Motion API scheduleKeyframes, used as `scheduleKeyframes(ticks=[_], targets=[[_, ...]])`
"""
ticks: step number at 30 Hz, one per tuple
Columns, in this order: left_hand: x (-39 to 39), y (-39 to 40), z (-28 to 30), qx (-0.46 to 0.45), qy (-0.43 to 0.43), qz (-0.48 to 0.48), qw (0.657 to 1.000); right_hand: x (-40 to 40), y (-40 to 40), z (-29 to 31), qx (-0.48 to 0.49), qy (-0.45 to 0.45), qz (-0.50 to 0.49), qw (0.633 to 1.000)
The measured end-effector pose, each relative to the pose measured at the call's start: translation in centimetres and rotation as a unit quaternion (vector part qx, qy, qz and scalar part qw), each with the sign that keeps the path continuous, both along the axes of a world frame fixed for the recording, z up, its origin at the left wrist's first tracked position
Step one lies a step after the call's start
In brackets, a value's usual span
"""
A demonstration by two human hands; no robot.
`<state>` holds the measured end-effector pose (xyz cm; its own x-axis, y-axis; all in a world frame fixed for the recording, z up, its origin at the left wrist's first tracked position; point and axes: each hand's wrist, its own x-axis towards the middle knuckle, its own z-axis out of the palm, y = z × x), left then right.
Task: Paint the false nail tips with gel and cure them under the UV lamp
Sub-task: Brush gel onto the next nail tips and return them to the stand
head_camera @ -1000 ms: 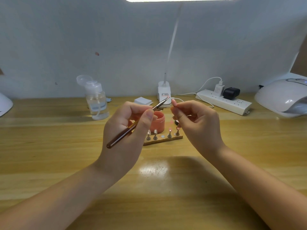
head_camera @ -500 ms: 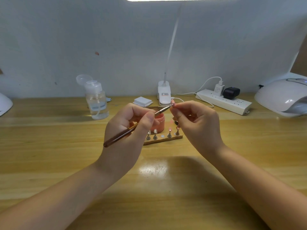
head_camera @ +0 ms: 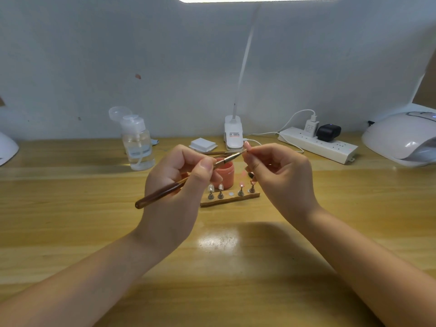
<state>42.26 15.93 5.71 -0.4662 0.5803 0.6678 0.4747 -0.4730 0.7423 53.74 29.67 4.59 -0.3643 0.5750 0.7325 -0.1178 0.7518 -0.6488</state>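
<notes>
wooden desk against a plain pale wall, desk lamp glare overhead, that's the setup. using the little wooden stand (head_camera: 230,198) as my landmark since it sits dead centre.

both hands are up just above and in front of that stand. my left hand (head_camera: 175,185) is pinching the brush (head_camera: 184,180) like a pen, and my right hand (head_camera: 280,175) is pinching one false nail tip (head_camera: 247,145) on its peg, pink side up. the brush's long axis runs from down-left of the stand up and to the right, so the bristle end points straight at the tip and looks like it's touching it or just about. honestly too small to tell which. left hand does the stroking, right hand just holds steady, so i'd say i'm mid-coat on this one.

on the stand itself: four tips on pegs, two clear-looking at its left end, two pinkish at its right, one empty slot in the middle, which i guess is where this one goes back. gel pot (head_camera: 224,172) sits right behind the stand.

uv lamp (head_camera: 401,138) is well off to the right of the stand, at the back of the desk, so curing means a reach that way, right hand is nearer. pump bottle (head_camera: 138,142) is back left, power strip (head_camera: 318,143) back right.
</notes>
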Motion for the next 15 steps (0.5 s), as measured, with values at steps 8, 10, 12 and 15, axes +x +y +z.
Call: scheduleKeyframes(ticks=[8, 10, 12, 15], targets=[[0.06, -0.12, 0.22, -0.002, 0.076, 0.037, 0.996, 0.05, -0.14, 0.26, 0.016, 0.002, 0.000, 1.000], [0.17, -0.15, 0.28, -0.010, 0.092, 0.034, 0.995, 0.07, -0.07, 0.19, 0.015, 0.001, -0.002, 1.000], [0.15, -0.13, 0.23, -0.014, 0.077, 0.028, 0.997, 0.09, 0.00, 0.14, 0.012, 0.001, -0.003, 1.000], [-0.04, -0.11, 0.14, -0.002, 0.046, 0.032, 0.998, 0.08, 0.01, 0.15, 0.010, 0.005, -0.003, 1.000]])
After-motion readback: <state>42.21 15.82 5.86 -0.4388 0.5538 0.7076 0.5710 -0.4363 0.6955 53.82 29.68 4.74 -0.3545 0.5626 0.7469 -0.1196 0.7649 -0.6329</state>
